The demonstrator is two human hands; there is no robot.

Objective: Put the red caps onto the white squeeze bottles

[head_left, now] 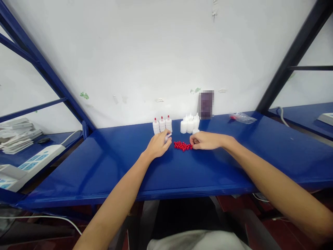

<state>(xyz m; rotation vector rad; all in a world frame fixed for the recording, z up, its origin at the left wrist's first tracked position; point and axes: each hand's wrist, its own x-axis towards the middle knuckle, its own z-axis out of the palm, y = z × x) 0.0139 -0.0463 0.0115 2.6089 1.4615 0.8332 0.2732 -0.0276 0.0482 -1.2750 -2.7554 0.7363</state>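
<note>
My left hand [158,143] is closed around a white squeeze bottle [168,138] whose bare nozzle tilts up to the right. Most of that bottle is hidden by the fingers. A loose pile of small red caps [182,146] lies between my two hands. At the pile's right edge, my right hand [204,140] pinches a red cap [191,147] with its fingertips. Behind my left hand stand three white bottles [162,124] fitted with red caps. Several uncapped white bottles [189,124] stand grouped behind the right hand, and one white bottle [196,131] shows just above its knuckles.
The blue table [117,163] runs up to a white wall. A pixelated dark upright object [206,105] leans at the wall. Farther right lies a clear plastic bag [242,118] with something red in it. A white power strip [36,165] sits beyond the left frame post.
</note>
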